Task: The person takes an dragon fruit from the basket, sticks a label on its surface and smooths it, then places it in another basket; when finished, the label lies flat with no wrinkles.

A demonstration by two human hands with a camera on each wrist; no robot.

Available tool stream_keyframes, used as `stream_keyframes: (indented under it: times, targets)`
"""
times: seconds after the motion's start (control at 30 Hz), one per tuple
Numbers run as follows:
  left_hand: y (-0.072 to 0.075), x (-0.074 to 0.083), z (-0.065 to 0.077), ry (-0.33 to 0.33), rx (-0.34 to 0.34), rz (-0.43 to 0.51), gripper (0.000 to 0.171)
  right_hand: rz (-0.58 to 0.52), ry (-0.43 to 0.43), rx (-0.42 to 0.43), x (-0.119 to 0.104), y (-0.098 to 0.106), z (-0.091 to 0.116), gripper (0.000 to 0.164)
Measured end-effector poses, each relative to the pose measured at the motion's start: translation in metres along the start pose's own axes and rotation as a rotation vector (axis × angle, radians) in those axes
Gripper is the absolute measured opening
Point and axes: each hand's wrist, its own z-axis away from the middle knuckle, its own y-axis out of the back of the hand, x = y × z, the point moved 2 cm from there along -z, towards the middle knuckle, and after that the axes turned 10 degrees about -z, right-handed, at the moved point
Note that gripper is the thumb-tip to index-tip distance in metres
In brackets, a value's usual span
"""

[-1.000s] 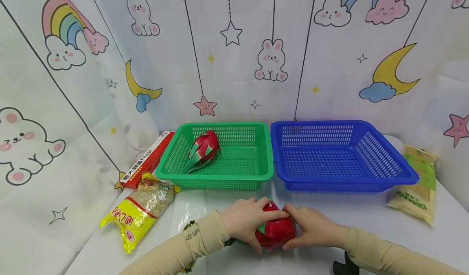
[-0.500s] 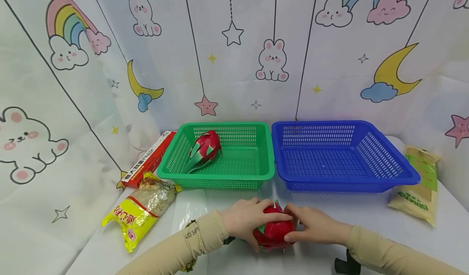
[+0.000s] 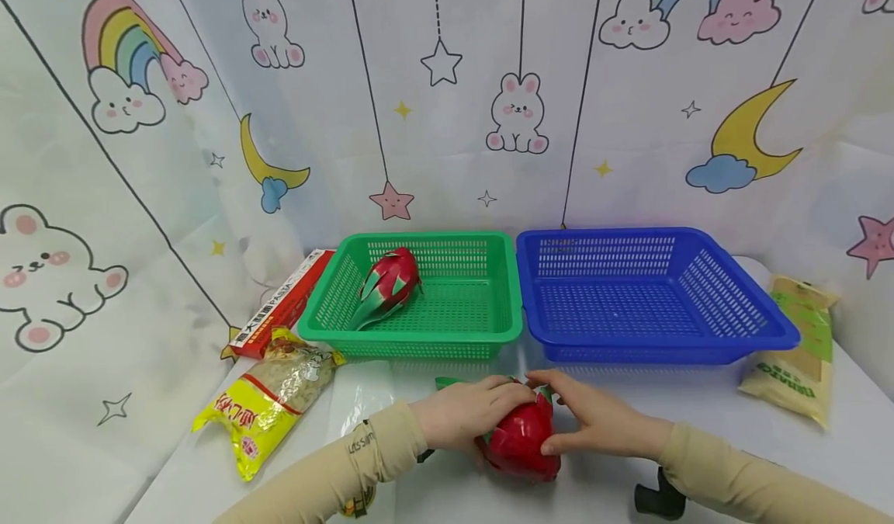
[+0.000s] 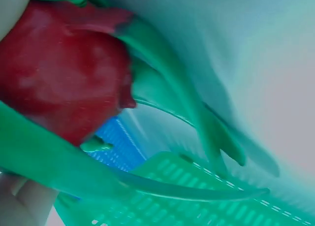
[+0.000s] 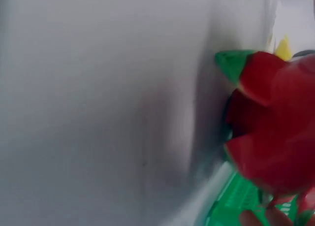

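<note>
A red dragon fruit (image 3: pixel 525 445) with green leafy tips is at the front middle of the white table, between both hands. My left hand (image 3: pixel 466 415) grips it from the left, its fingers curled over the top. From the right, my right hand (image 3: pixel 606 423) holds it with the thumb on the near side and fingers at the top. In the left wrist view, long green leaves stick out from the fruit's red body (image 4: pixel 64 78). The right wrist view shows the same dragon fruit (image 5: pixel 280 117) at the right edge, with fingertips below it.
Behind the hands stand a green basket (image 3: pixel 419 347) with another dragon fruit (image 3: pixel 391 282) in it and a blue basket (image 3: pixel 670 347). At left lie a red box (image 3: pixel 282 303) and a yellow food bag (image 3: pixel 268 404); at right, a beige bag (image 3: pixel 796 353).
The dragon fruit has turned in my hands: its rounded red end now points toward the front right, and a green leaf shows behind my left hand. My right hand's fingers have shifted slightly left.
</note>
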Motion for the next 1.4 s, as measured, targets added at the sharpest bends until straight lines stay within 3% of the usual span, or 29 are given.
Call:
stream_keyframes:
  times: [0.17, 0.27, 0.4, 0.5, 0.63, 0.9, 1.1, 1.27, 1.4]
  targets:
    - [-0.004, -0.001, 0.002, 0.003, 0.053, -0.039, 0.1, 0.026, 0.123, 0.03, -0.007, -0.004, -0.001, 0.08]
    - [-0.005, -0.003, 0.005, 0.018, 0.043, -0.021, 0.103, 0.042, 0.139, 0.045, -0.013, -0.006, -0.001, 0.084]
    - [-0.002, -0.006, 0.012, 0.083, -0.049, 0.206, 0.11, 0.118, 0.16, 0.053, -0.024, -0.008, -0.001, 0.086]
    - [0.001, -0.007, 0.017, 0.163, -0.1, 0.377, 0.104, 0.17, 0.184, 0.057, -0.03, -0.011, -0.001, 0.084]
    - [0.001, -0.009, 0.018, 0.207, -0.1, 0.442, 0.094, 0.174, 0.193, 0.067, -0.033, -0.012, -0.001, 0.079]
    - [-0.003, -0.016, 0.019, 0.099, -0.035, 0.494, 0.099, 0.261, 0.166, 0.104, -0.027, -0.008, -0.003, 0.074]
    - [-0.01, -0.012, 0.022, 0.122, 0.006, 0.458, 0.104, 0.248, 0.156, 0.086, -0.025, -0.007, -0.007, 0.074]
    - [-0.01, -0.01, 0.029, 0.153, -0.013, 0.401, 0.113, 0.259, 0.183, 0.089, -0.026, -0.009, -0.01, 0.074]
    - [-0.009, -0.009, 0.034, 0.191, -0.038, 0.401, 0.11, 0.26, 0.184, 0.08, -0.027, -0.011, -0.012, 0.074]
